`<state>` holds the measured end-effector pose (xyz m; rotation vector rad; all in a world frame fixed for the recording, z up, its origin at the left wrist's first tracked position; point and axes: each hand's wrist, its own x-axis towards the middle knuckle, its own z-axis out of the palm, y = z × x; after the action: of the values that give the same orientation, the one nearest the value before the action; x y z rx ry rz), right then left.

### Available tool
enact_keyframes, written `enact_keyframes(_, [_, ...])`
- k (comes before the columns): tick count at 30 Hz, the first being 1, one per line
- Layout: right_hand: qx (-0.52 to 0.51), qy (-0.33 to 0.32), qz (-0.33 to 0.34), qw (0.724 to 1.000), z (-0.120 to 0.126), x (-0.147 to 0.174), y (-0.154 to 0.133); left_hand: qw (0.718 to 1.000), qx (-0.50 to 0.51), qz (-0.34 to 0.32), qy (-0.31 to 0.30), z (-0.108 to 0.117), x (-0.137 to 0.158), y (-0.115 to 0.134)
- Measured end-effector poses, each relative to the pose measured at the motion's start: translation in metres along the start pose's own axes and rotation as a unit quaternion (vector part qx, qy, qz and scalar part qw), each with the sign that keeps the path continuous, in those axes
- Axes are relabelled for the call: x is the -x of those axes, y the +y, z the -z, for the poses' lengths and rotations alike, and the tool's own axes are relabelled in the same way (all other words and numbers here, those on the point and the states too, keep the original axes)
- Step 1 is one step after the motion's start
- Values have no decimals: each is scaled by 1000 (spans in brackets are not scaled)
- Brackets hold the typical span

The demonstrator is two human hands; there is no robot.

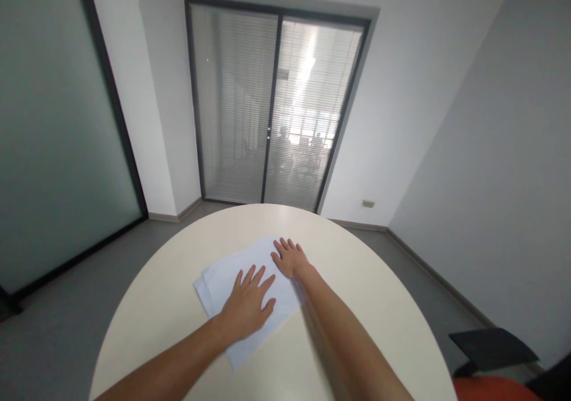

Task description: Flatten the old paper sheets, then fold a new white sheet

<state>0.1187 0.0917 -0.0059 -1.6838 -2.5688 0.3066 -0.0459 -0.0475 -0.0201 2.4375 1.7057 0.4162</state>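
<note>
We rest our left hand [248,307] and right hand [291,260], both splayed flat, on paper sheets [223,283] atop a round table [370,294].

Left grip [248,309]: bare human hand, broad back, five slim digits with rounded tips, thumb stouter than the fingers. Left forearm [178,355]: bare, smooth outline, tapering to a bare, narrow wrist. Right grip [289,260]: bare hand, five digits, smaller in view. Right forearm [341,323]: bare, long, same taper. Both uncovered down to lower edge of view. Nail detail too soft to read.
</note>
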Motion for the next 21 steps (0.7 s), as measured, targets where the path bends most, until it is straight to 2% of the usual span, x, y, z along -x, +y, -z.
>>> enact_keyframes(3, [24,46,6,999,1,7,-8,996,18,-82,-13,10,5,11])
enact_keyframes(6, [15,116,31,993,7,17,-8,994,24,-98,-33,9,9,25])
enact_keyframes(10, [-12,179,9,984,24,31,10,1000,-8,-15,-13,-1,7,31])
enact_keyframes(14, [-13,205,-9,979,32,54,44,998,-44,40,-13,-2,-1,21])
enact_keyframes(18, [-23,222,-58,973,16,80,79,992,-76,94,-21,3,-13,5])
enact_keyframes(21, [-40,215,-40,975,0,95,95,984,-99,150,-16,6,-24,-9])
